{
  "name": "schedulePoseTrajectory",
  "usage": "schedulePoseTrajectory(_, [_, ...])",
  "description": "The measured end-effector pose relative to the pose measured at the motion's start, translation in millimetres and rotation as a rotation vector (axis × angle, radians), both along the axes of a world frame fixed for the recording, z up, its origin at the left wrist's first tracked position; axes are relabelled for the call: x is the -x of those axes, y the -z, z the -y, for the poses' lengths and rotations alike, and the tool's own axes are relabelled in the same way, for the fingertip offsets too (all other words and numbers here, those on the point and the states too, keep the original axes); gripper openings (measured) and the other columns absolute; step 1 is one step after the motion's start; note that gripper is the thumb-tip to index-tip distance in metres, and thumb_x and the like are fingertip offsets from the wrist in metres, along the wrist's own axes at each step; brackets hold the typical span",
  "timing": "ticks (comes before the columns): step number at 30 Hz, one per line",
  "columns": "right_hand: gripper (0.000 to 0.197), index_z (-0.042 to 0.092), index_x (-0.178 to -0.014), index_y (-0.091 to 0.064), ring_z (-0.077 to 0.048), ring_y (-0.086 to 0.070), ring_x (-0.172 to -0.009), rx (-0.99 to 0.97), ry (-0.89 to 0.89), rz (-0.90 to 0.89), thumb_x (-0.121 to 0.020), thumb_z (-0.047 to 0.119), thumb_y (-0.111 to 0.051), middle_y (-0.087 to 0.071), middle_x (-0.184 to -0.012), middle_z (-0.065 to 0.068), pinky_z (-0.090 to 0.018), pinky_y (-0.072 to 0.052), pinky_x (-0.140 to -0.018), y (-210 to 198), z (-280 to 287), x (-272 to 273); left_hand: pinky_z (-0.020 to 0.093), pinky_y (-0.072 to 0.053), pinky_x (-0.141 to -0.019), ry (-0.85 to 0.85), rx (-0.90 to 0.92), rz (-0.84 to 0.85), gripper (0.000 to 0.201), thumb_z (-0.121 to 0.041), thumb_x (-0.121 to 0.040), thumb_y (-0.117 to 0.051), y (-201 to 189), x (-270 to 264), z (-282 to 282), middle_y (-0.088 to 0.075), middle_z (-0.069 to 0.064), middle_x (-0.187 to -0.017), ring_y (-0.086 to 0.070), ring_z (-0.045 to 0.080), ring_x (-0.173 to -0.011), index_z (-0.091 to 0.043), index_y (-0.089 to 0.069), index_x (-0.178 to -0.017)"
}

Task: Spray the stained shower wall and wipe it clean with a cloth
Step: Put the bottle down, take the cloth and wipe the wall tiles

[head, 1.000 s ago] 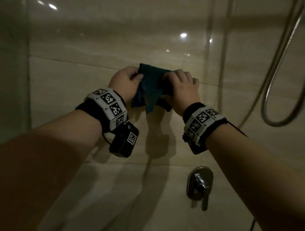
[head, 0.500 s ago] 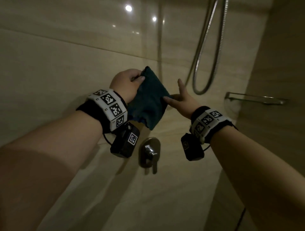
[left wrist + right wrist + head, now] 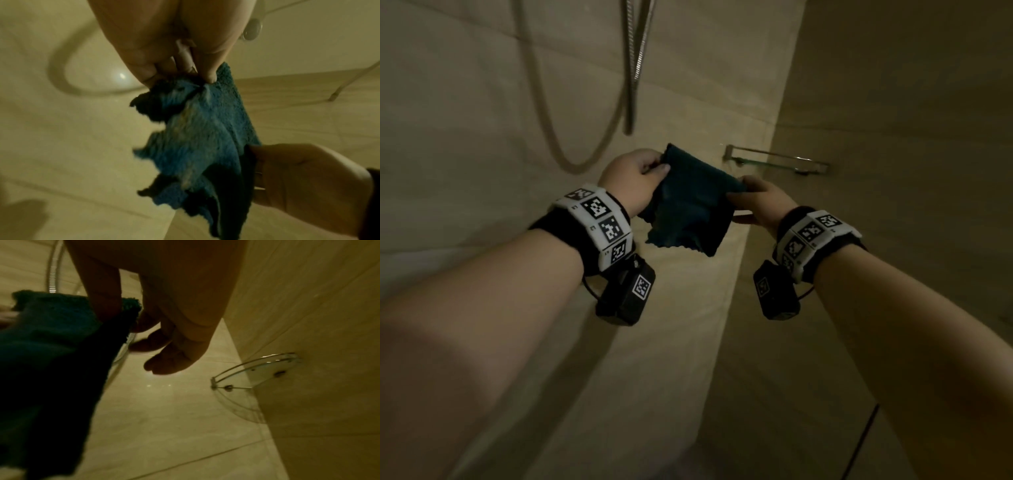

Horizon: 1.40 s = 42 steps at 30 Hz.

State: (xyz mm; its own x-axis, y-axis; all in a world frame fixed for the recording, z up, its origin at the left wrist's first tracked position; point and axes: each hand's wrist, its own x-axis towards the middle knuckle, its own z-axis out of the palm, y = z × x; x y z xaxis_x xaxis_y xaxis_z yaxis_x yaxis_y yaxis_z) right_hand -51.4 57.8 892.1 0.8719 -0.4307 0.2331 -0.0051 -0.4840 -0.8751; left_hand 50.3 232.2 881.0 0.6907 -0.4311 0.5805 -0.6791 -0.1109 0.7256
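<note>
We see the beige shower wall behind a dark teal cloth hanging in the air between both hands. The left hand pinches its upper left corner, and the right hand pinches its right edge, thumb on top

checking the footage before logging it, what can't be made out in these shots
- Spray bottle: in no view.
- Stains on the shower wall: head view too dim and blurred to tell.
- Right hand fingers: head view, hidden behind the cloth; right wrist view too dark.
- Shower hose: upper end cut off by the top edge.
- Left hand palm: left wrist view, cut off at top.
</note>
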Motion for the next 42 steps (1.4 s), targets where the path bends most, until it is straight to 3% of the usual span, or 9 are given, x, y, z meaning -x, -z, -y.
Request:
schedulePoseTrajectory(5, [0.033, 0.009, -0.129, -0.043, -0.021, -0.054, -0.099, -0.016, 0.068, -0.044, -0.097, 0.011, -0.047, -0.054, -0.110, -0.006, -0.028, -0.052, -0.075, 16.8, 36.6, 26.6, 0.035, -0.047, -0.087, 0.044, -0.063, -0.089, 0.028, -0.019, -0.097, -0.046, 29.5, 10.9, 51.4, -0.064, 0.022, -0.112, -0.060, 0.032, -0.105, 0.002, -0.061, -0.109])
schedulePoseTrajectory(8, [0.036, 0.011, -0.133, -0.041, -0.018, -0.053, -0.100, -0.018, 0.148, -0.079, -0.098, 0.017, -0.046, -0.051, -0.113, -0.003, -0.033, -0.051, -0.078, 34.9, 49.9, 33.7, 0.046, -0.050, -0.092, 0.092, -0.125, -0.187, 0.027, -0.020, -0.097, -0.046, 52.4, 8.6, 77.0, -0.062, 0.024, -0.112, -0.060, 0.035, -0.105, 0.000, -0.058, -0.110])
schedulePoseTrajectory(13, [0.039, 0.016, -0.136, -0.039, -0.020, -0.054, -0.101, -0.058, 0.274, -0.153, -0.098, 0.026, -0.045, -0.052, -0.128, -0.007, -0.026, -0.049, -0.058, 86.3, 67.5, 43.5, 0.050, -0.052, -0.090, 0.205, -0.202, -0.329, 0.024, -0.018, -0.098, -0.044, 102.6, 8.2, 114.5, -0.058, 0.027, -0.116, -0.059, 0.039, -0.107, 0.001, -0.055, -0.110])
schedulePoseTrajectory(19, [0.039, 0.017, -0.135, -0.040, -0.026, -0.056, -0.108, -0.109, 0.368, -0.247, -0.098, 0.029, -0.045, -0.053, -0.131, -0.009, -0.035, -0.051, -0.078, 169.8, 101.3, 57.8, 0.052, -0.049, -0.092, 0.304, -0.255, -0.478, 0.017, -0.014, -0.099, -0.042, 179.2, 19.2, 155.4, -0.052, 0.013, -0.090, -0.053, 0.027, -0.090, -0.003, -0.053, -0.107])
schedulePoseTrajectory(23, [0.042, 0.013, -0.135, -0.041, -0.029, -0.055, -0.115, -0.032, 0.414, -0.333, -0.098, 0.032, -0.044, -0.052, -0.134, -0.011, -0.041, -0.049, -0.094, 221.4, 125.9, 65.7, 0.048, -0.048, -0.089, 0.344, -0.309, -0.544, 0.023, -0.015, -0.100, -0.040, 230.7, 28.4, 179.2, -0.049, 0.013, -0.096, -0.053, 0.026, -0.083, -0.002, -0.052, -0.114])
schedulePoseTrajectory(25, [0.044, 0.013, -0.136, -0.040, -0.030, -0.053, -0.118, 0.006, 0.434, -0.379, -0.098, 0.034, -0.044, -0.049, -0.136, -0.010, -0.042, -0.047, -0.099, 243.4, 138.1, 66.1, 0.047, -0.049, -0.089, 0.358, -0.344, -0.571, 0.019, -0.019, -0.100, -0.041, 253.5, 28.9, 190.6, -0.055, 0.020, -0.105, -0.061, 0.034, -0.093, -0.007, -0.051, -0.111])
schedulePoseTrajectory(28, [0.047, 0.013, -0.139, -0.037, -0.030, -0.050, -0.121, 0.008, 0.447, -0.449, -0.098, 0.035, -0.042, -0.044, -0.142, -0.010, -0.045, -0.045, -0.101, 280.1, 154.5, 64.9, 0.048, -0.050, -0.087, 0.364, -0.387, -0.606, 0.029, -0.021, -0.099, -0.041, 290.6, 27.7, 206.7, -0.054, 0.027, -0.125, -0.060, 0.041, -0.101, -0.005, -0.049, -0.123])
schedulePoseTrajectory(35, [0.051, 0.012, -0.144, -0.029, -0.030, -0.044, -0.128, -0.036, 0.471, -0.593, -0.100, 0.036, -0.038, -0.039, -0.146, -0.011, -0.039, -0.040, -0.105, 390.3, 179.4, 60.5, 0.043, -0.051, -0.077, 0.366, -0.465, -0.683, 0.032, -0.018, -0.100, -0.039, 402.9, 27.8, 236.5, -0.048, 0.031, -0.131, -0.060, 0.042, -0.100, -0.003, -0.047, -0.127])
schedulePoseTrajectory(42, [0.047, 0.009, -0.142, -0.031, -0.029, -0.045, -0.126, -0.058, 0.494, -0.685, -0.102, 0.032, -0.034, -0.040, -0.144, -0.013, -0.034, -0.039, -0.098, 516.1, 191.8, 52.7, 0.049, -0.050, -0.090, 0.334, -0.534, -0.748, 0.036, -0.022, -0.100, -0.041, 535.3, 16.2, 257.8, -0.050, 0.028, -0.131, -0.049, 0.047, -0.120, -0.008, -0.045, -0.132])
